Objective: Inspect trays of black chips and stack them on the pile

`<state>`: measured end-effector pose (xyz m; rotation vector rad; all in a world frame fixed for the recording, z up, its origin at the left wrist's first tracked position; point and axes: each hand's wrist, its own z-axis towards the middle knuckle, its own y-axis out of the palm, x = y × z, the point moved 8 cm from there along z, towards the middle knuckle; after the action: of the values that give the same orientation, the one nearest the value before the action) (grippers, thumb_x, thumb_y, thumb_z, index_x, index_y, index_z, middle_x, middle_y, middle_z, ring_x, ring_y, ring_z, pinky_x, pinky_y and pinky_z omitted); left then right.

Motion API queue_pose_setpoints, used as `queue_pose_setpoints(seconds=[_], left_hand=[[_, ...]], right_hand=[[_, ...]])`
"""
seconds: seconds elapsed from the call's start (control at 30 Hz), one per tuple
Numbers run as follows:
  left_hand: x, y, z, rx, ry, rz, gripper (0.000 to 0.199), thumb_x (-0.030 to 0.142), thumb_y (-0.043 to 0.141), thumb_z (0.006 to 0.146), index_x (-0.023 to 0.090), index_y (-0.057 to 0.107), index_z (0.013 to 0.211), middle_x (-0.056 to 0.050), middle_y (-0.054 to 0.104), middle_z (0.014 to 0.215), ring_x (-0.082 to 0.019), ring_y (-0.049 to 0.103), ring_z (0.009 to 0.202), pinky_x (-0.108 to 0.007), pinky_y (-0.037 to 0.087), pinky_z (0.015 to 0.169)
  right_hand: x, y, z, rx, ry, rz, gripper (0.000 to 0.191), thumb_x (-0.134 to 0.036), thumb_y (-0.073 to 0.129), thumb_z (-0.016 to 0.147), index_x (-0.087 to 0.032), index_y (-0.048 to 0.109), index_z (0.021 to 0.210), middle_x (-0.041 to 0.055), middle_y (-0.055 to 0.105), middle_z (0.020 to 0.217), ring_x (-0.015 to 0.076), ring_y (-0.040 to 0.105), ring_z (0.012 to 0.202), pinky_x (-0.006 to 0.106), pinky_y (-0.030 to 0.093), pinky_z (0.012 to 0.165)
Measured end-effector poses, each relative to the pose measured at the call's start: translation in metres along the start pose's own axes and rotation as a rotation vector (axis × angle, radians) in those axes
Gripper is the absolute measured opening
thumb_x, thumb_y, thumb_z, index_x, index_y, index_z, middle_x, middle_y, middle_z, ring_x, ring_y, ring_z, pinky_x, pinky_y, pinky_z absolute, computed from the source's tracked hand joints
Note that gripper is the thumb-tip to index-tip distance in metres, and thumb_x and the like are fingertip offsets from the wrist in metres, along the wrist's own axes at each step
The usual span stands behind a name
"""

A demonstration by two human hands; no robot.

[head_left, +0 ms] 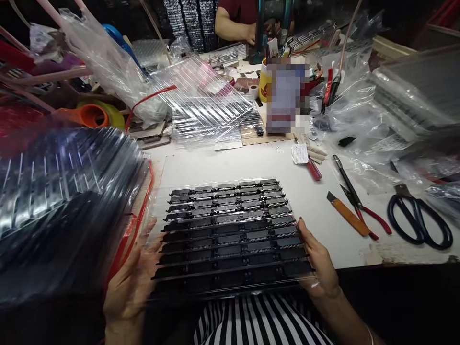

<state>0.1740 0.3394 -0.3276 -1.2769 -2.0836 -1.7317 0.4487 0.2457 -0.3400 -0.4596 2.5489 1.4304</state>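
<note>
A clear plastic tray [230, 230] filled with rows of black connector-like parts is held level at the table's front edge. My left hand [131, 275] grips its left side, with some fingers seen through the clear plastic. On the right side, my right hand [319, 263] holds the tray's edge, thumb at the rim and the other fingers partly hidden beneath. Close to my left hand, a large stack of trays in plastic wrap [68, 191] with a red tie [140, 215] fills the left side, somewhat blurred.
To the right lie scissors [419, 220], red-handled pliers [359, 206], an orange cutter [347, 215] and a red-handled tool [313, 168]. Empty clear trays [208, 103] sit farther back. Plastic bags [373, 120] cover the right side. Another person's arm [233, 29] shows behind.
</note>
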Motion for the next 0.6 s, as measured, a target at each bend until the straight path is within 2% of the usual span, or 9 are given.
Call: queue_pose_setpoints(seconds=[0.2,0.4,0.5,0.6], left_hand=[[0.001,-0.004,0.0,0.133,0.016,0.047,0.049,0.032,0.034,0.095,0.034,0.027,0.144,-0.005,0.058,0.129,-0.022,0.051,0.122,-0.042,0.035,0.107],[0.002,0.0,0.001,0.145,-0.013,0.028,0.048,0.025,0.034,0.096,0.028,0.031,0.143,-0.008,0.06,0.126,-0.022,0.057,0.115,-0.04,0.044,0.1],[0.003,0.002,0.001,0.144,0.0,0.052,0.048,0.021,0.031,0.096,0.023,0.029,0.144,-0.012,0.058,0.127,-0.024,0.058,0.113,-0.043,0.046,0.096],[0.003,0.0,0.001,0.157,0.005,0.07,0.048,0.02,0.032,0.096,0.02,0.029,0.144,-0.014,0.06,0.122,-0.023,0.061,0.106,-0.042,0.049,0.092]], right_hand=[[-0.001,-0.004,-0.003,0.056,-0.003,-0.033,0.031,-0.04,0.053,0.089,-0.022,0.069,0.107,0.0042,0.073,0.095,0.0214,0.064,0.104,0.04,0.045,0.099],[-0.004,-0.009,-0.002,0.069,-0.009,-0.053,0.019,-0.039,0.061,0.083,-0.026,0.074,0.089,0.0024,0.075,0.084,0.0234,0.067,0.098,0.043,0.046,0.098],[-0.005,-0.013,-0.001,0.088,0.003,-0.056,0.019,-0.038,0.062,0.081,-0.025,0.074,0.089,0.0036,0.074,0.077,0.0257,0.067,0.096,0.046,0.047,0.097],[-0.01,-0.021,-0.004,0.148,-0.065,-0.036,0.026,-0.042,0.054,0.085,-0.026,0.073,0.091,0.0055,0.074,0.079,0.0266,0.068,0.093,0.05,0.047,0.096]])
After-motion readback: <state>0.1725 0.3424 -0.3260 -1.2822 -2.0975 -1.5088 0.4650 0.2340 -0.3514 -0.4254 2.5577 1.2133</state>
